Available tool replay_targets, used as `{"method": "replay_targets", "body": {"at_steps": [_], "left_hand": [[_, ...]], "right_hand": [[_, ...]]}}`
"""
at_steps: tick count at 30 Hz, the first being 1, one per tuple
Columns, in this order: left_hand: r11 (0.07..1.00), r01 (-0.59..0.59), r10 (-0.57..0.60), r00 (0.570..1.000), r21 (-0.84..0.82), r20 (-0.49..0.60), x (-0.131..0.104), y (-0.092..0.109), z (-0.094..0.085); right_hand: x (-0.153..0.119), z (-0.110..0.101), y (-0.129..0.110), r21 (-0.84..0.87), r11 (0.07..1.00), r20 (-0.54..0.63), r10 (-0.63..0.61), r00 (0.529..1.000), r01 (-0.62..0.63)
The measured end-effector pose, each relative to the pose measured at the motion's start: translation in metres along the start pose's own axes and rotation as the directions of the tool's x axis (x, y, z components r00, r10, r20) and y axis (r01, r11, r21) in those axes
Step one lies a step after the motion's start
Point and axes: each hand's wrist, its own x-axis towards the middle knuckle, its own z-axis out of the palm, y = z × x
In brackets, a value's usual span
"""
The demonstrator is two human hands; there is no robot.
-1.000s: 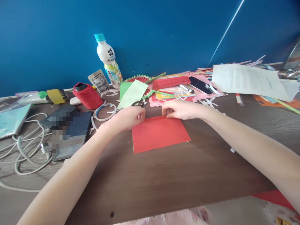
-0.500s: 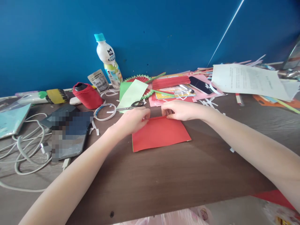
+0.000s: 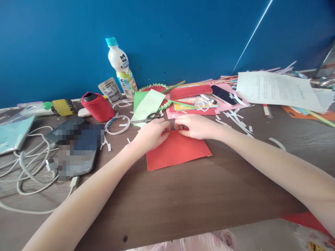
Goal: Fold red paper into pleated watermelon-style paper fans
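on the desk (image 3: 183, 202) | red paper (image 3: 180, 155) | long axis left-right

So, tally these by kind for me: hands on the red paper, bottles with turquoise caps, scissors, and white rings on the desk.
Bare hands, left hand and right hand, on the flat red paper: 2
White plastic bottle with turquoise cap: 1
Black-handled metal scissors: 1
White ring-shaped roll, partly blue inside: 1
Total: 5
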Motion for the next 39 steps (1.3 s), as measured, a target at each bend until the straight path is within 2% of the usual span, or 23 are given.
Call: {"method": "replay_targets", "body": {"at_steps": [4, 10, 16, 19, 24, 29, 34, 39], "left_hand": [[0.999, -0.007, 0.007, 1.0, -0.048, -0.001, 0.0, 0.002, 0.003], [0.997, -0.002, 0.002, 1.0, -0.076, -0.01, 0.0, 0.003, 0.005], [0.996, -0.001, -0.001, 1.0, -0.088, -0.016, 0.001, 0.003, 0.006], [0.996, -0.005, 0.003, 1.0, -0.084, -0.018, 0.001, 0.003, 0.005], [0.998, -0.007, 0.007, 1.0, -0.069, -0.009, 0.001, 0.004, 0.004], [0.996, 0.002, -0.001, 1.0, -0.091, 0.012, 0.0, 0.005, 0.002], [0.994, 0.018, -0.015, 1.0, -0.107, 0.028, 0.0, 0.004, 0.001], [0.995, 0.019, -0.018, 1.0, -0.096, 0.013, 0.001, 0.003, 0.003]], "right_hand": [[0.001, 0.004, -0.003, -0.003, 1.0, -0.042, -0.026, 0.999, 0.026], [0.002, 0.007, -0.006, 0.053, 0.999, -0.058, 0.009, 0.998, -0.006], [0.006, 0.02, -0.007, 0.036, 0.996, -0.157, -0.072, 0.985, 0.078], [0.007, 0.022, -0.006, 0.015, 0.995, -0.164, -0.097, 0.982, 0.101], [0.003, 0.006, 0.002, 0.115, 0.993, -0.002, -0.017, 1.0, 0.017], [-0.003, -0.013, 0.014, 0.109, 0.992, 0.134, 0.053, 0.989, -0.068], [-0.006, -0.022, 0.017, 0.059, 0.983, 0.203, 0.158, 0.966, -0.174], [-0.007, -0.022, 0.014, 0.029, 0.988, 0.231, 0.141, 0.963, -0.151]]}}
